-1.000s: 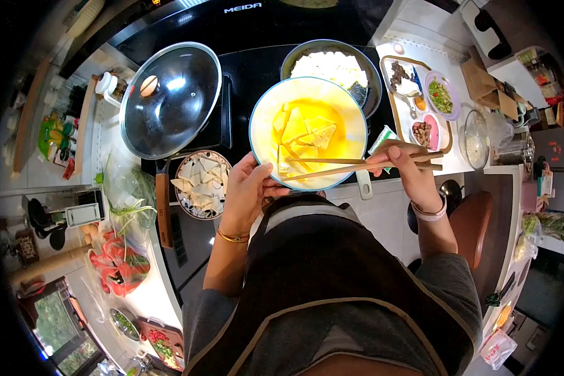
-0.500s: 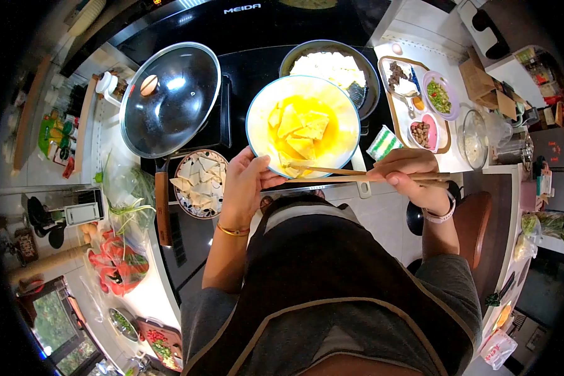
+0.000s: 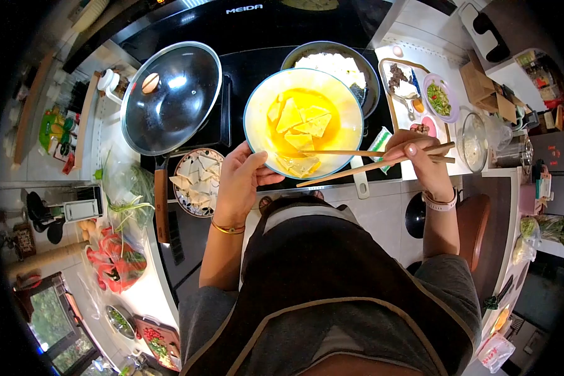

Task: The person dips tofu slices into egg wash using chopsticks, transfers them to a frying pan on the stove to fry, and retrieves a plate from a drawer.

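My left hand (image 3: 243, 175) grips the near-left rim of a white bowl (image 3: 261, 100) with a blue edge, its thumb over the rim. Triangular wrapper pieces (image 3: 317, 125) coated in beaten egg (image 3: 331, 104) lie inside. Between the fingers of my right hand (image 3: 418, 160) is a pair of chopsticks (image 3: 351, 153), spread apart. One tip reaches into the bowl at the wrappers; the other tip is outside, below the near rim. Behind the bowl, a frying pan (image 3: 371, 111) on the hob holds white pieces, partly hidden by the bowl.
A plate of uncoated wrapper triangles (image 3: 200, 174) sits left, beside a wok (image 3: 163, 213) with a glass lid (image 3: 175, 113). At right are a tray (image 3: 390, 100) of small dishes, a purple bowl (image 3: 452, 114), a glass bowl (image 3: 472, 150) and a green-white packet (image 3: 380, 141).
The chopsticks have spread, one tip dropping outside the near rim, as my right hand rises and turns. The bowl has shifted slightly up, and the wrappers have moved in the egg.
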A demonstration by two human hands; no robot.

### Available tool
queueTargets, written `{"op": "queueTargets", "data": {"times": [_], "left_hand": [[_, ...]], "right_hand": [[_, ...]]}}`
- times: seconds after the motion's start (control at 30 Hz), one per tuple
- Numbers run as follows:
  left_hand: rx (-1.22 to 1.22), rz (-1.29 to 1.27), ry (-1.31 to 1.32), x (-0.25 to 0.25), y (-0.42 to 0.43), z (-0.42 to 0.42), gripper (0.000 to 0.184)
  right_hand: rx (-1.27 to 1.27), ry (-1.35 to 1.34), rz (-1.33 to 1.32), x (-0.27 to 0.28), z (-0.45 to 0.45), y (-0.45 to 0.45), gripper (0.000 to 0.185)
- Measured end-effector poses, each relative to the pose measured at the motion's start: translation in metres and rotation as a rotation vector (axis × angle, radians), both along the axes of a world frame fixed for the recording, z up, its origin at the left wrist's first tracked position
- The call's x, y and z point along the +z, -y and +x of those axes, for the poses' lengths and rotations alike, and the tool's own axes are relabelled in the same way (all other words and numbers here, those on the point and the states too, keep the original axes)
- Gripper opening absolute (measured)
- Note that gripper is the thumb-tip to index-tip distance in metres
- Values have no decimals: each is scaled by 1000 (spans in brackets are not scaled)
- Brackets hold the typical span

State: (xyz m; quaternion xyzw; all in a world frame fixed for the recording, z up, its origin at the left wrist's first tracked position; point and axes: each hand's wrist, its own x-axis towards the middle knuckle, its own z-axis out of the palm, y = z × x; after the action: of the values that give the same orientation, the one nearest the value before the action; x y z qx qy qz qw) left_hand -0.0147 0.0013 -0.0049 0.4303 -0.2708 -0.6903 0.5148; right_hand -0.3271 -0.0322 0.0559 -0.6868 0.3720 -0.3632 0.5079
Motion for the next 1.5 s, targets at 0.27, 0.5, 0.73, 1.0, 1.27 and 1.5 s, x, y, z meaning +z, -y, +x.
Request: {"op": "queueTargets", "data": {"times": [0.27,0.5,0.73,1.0,1.27,1.5], "left_hand": [[-17,-9,-3,1,0,-4,29],[-45,-9,-31,1,-1,-4,30],[-5,17,34,8,-4,-11,31],[-36,13,43,7,-5,-10,33],[1,38,18,-13,2,-11,33],[70,78,8,-33,2,-4,31]], "right_hand": [[69,68,16,-3,-3,-5,33],[-26,177,62,-24,-7,2,46],[-130,233,94,-30,-7,3,50],[-189,437,171,-42,-11,10,45],[-385,511,219,-36,-15,14,41],[-627,505,60,-54,-30,32,42]]}}
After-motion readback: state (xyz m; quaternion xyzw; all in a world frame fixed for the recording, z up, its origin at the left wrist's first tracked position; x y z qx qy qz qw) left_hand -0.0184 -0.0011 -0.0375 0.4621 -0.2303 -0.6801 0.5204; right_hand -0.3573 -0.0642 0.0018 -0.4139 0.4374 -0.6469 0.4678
